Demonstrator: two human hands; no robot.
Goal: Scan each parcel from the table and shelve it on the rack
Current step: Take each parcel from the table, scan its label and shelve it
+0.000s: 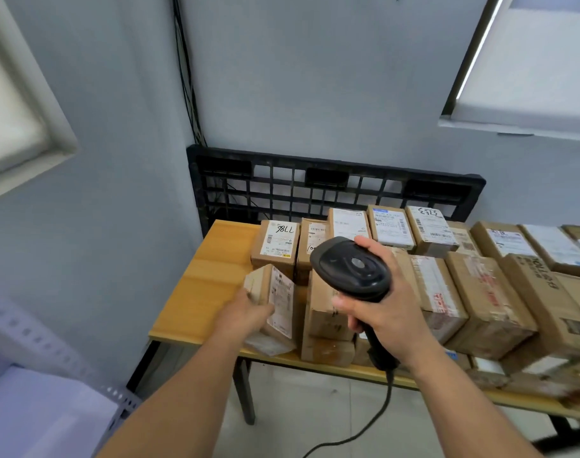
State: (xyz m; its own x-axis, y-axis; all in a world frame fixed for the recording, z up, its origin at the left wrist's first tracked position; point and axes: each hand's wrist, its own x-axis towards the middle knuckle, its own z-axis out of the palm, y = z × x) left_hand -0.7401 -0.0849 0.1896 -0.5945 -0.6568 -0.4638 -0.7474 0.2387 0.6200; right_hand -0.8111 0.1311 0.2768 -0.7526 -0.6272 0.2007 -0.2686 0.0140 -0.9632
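My right hand [386, 312] grips a black corded barcode scanner [351, 267] by its handle, head tilted down over the boxes. My left hand [245, 312] holds a small cardboard parcel [275, 302] with a white shipping label, tipped up at the left end of the wooden table [212, 279]. Several more brown parcels fill the table to the right, among them one marked 7786 [275, 247]. A corner of the grey metal rack [44, 355] shows at lower left.
A black plastic pallet [331, 186] leans against the wall behind the table. Windows with blinds sit at upper left and upper right. The scanner's cable [378, 421] hangs down toward the floor in front of the table.
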